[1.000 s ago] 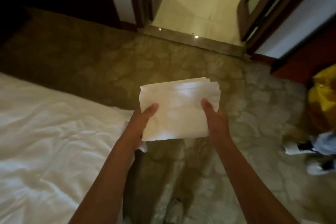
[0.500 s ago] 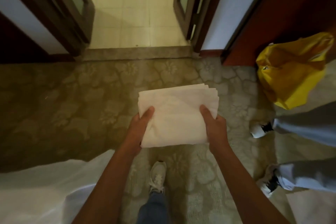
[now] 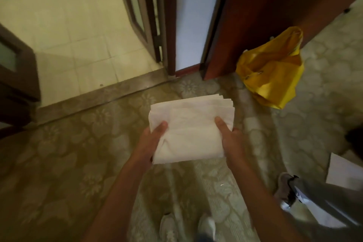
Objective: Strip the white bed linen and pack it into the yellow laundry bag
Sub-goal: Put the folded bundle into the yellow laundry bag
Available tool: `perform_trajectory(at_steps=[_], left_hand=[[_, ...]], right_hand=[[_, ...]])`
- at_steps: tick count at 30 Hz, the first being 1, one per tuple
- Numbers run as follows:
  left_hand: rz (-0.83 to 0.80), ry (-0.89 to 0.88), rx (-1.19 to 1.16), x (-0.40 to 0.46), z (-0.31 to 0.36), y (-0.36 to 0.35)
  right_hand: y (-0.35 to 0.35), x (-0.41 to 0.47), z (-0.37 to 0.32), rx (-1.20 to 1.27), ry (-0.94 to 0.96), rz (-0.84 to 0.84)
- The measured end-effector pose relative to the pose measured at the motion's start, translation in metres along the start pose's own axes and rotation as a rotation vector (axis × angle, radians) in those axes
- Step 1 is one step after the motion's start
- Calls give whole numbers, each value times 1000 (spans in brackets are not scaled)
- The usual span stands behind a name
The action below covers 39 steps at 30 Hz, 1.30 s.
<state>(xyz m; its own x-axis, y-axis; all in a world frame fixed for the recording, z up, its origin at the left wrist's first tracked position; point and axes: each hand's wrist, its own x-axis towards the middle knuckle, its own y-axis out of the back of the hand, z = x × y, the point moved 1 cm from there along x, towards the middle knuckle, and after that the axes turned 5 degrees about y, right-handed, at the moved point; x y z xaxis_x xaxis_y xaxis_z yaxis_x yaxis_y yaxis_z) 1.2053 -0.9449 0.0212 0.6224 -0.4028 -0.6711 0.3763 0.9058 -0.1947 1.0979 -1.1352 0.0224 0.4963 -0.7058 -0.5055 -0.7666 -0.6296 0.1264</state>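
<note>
A folded stack of white linen (image 3: 191, 127) is carried flat in front of me, above the patterned carpet. My left hand (image 3: 152, 139) grips its left edge, thumb on top and fingers underneath. My right hand (image 3: 230, 137) grips the right edge the same way. The yellow laundry bag (image 3: 273, 70) slumps on the floor ahead and to the right, against a reddish-brown wooden panel, its mouth crumpled and partly open. The bed is out of view.
An open doorway (image 3: 78, 35) onto a pale tiled floor lies ahead on the left, with a dark door frame (image 3: 163, 25). Another person's leg and shoe (image 3: 294, 192) stand at the right. A white sheet corner (image 3: 345, 171) lies at the far right. My own shoes (image 3: 186, 228) show below.
My view has swung right and away from the bed, which has left the frame. The yellow bag has come closer and nearer the centre. Both hands keep the same hold on the linen.
</note>
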Motion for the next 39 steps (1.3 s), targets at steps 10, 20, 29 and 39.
perform_trajectory(at_steps=[10, 20, 29, 39], left_hand=[[-31, -10, 121, 112, 35, -164], [-96, 65, -1, 219, 56, -342], [-214, 190, 166, 311, 72, -411], [-393, 182, 599, 448, 132, -493]], right_hand=[[102, 137, -32, 194, -75, 164], [154, 282, -82, 708, -105, 173], [189, 385, -96, 698, -62, 312], [239, 513, -144, 524, -12, 377]])
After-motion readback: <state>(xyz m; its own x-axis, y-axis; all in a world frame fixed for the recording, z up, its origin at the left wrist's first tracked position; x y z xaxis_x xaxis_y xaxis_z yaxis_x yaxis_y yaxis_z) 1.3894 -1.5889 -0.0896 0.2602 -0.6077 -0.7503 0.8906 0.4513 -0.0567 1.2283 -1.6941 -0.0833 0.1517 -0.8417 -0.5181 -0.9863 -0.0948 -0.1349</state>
